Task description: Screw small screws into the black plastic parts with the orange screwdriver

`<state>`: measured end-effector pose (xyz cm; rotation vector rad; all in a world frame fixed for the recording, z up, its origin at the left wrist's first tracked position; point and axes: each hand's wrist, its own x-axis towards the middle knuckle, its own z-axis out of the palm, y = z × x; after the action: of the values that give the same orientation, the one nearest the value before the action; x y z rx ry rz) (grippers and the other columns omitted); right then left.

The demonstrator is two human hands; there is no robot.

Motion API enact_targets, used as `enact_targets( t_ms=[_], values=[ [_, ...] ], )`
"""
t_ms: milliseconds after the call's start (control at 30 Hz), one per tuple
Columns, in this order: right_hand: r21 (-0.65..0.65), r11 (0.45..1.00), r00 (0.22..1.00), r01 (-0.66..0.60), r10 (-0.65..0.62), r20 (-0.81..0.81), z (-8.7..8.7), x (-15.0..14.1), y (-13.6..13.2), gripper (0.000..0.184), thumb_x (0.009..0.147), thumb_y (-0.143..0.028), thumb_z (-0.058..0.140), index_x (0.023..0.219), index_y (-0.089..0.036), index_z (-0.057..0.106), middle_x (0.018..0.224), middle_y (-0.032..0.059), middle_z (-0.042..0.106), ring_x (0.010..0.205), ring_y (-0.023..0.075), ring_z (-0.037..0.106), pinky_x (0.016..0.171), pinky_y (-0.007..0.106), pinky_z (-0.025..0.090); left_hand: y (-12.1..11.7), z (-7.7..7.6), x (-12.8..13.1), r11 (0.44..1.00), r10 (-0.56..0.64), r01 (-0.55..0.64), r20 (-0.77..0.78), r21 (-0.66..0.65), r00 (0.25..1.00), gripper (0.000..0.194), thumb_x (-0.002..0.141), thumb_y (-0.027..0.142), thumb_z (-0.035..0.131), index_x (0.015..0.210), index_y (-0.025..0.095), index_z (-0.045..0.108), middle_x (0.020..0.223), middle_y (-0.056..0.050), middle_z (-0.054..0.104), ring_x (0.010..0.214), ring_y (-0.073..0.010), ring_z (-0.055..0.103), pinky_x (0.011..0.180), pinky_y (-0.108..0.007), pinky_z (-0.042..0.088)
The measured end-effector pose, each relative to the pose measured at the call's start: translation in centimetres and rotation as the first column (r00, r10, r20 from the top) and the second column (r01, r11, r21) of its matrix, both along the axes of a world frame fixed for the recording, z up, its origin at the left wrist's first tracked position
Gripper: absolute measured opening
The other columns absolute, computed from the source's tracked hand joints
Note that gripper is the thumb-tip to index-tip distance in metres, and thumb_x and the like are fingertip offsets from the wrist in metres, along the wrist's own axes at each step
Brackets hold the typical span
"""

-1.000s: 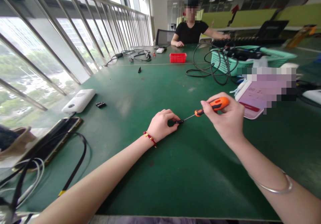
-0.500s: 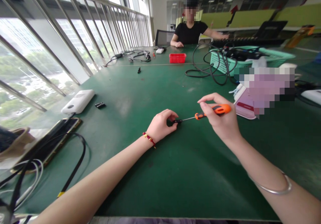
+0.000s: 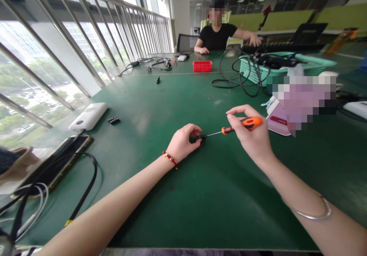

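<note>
My left hand (image 3: 185,142), with a red beaded bracelet at the wrist, pinches a small black part (image 3: 201,137) against the green table (image 3: 177,206). Its exact kind is too small to make out, and the fingers partly cover it. My right hand (image 3: 252,133) is closed around an orange and black screwdriver (image 3: 252,123). The thin metal shaft points left, and its tip meets the black part. Another small black piece (image 3: 114,121) lies on the table to the left of my hands.
On the left lie a white power bank (image 3: 88,116), a phone (image 3: 57,164) and loose cables. Farther back stands a red bin (image 3: 202,66); at right, a green basket (image 3: 252,72) with black cables and a pink item (image 3: 279,120). A person (image 3: 218,36) sits across the table.
Both hands keep nearly the same pose, with the screwdriver tip still at the black part. Across the table, the person's hand on the right side has lifted with its fingers spread.
</note>
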<state>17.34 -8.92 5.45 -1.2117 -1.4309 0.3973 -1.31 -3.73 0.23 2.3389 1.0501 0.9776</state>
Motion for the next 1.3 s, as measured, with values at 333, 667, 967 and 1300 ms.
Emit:
enact_targets(
  t_ms=[333, 667, 967, 1300],
  values=[
    [0.032, 0.999, 0.997, -0.009, 0.011, -0.071, -1.0, 0.1, 0.7, 0.033, 0.075, -0.035, 0.062, 0.102, -0.022, 0.047, 0.066, -0.0047, 0.05, 0.051, 0.011, 0.05, 0.051, 0.024, 0.042, 0.2, 0.1, 0.0, 0.996, 0.093, -0.093, -0.003, 0.011, 0.996, 0.018, 0.071, 0.011, 0.059, 0.087, 0.018, 0.058, 0.082, -0.001, 0.064, 0.077, -0.0138, 0.061, 0.073, -0.026, 0.05],
    [-0.056, 0.998, 0.999, -0.024, 0.027, 0.044, -0.4, -0.5, -0.1, 0.017, 0.077, -0.033, 0.059, 0.088, -0.019, 0.057, 0.051, -0.0073, 0.043, 0.041, 0.008, 0.039, 0.044, 0.021, 0.033, 1.7, 0.2, -1.0, 0.994, 0.036, -0.023, -0.123, 0.105, 0.992, 0.017, 0.074, 0.011, 0.056, 0.088, 0.019, 0.058, 0.085, 0.0, 0.063, 0.08, -0.0145, 0.061, 0.074, -0.027, 0.049],
    [0.038, 0.999, 0.998, -0.035, 0.037, -0.044, -1.5, -0.5, 0.5, 0.033, 0.073, -0.03, 0.064, 0.101, -0.021, 0.049, 0.077, -0.0023, 0.053, 0.059, 0.0109, 0.053, 0.056, 0.024, 0.045, 1.7, 0.2, -1.1, 0.995, 0.047, -0.038, -0.108, 0.088, 0.993, 0.017, 0.073, 0.011, 0.057, 0.088, 0.019, 0.058, 0.084, 0.0, 0.063, 0.08, -0.0146, 0.061, 0.073, -0.026, 0.048],
    [-0.003, 1.0, 1.0, -0.006, 0.006, -0.018, -1.1, -0.8, 0.1, 0.026, 0.074, -0.034, 0.064, 0.094, -0.021, 0.055, 0.07, -0.0024, 0.052, 0.054, 0.0102, 0.049, 0.051, 0.024, 0.042, 1.7, 0.1, -1.2, 0.994, 0.047, -0.036, -0.105, 0.1, 0.993, 0.017, 0.074, 0.011, 0.056, 0.089, 0.019, 0.058, 0.085, 0.0, 0.062, 0.08, -0.0145, 0.06, 0.073, -0.026, 0.048]
  ],
)
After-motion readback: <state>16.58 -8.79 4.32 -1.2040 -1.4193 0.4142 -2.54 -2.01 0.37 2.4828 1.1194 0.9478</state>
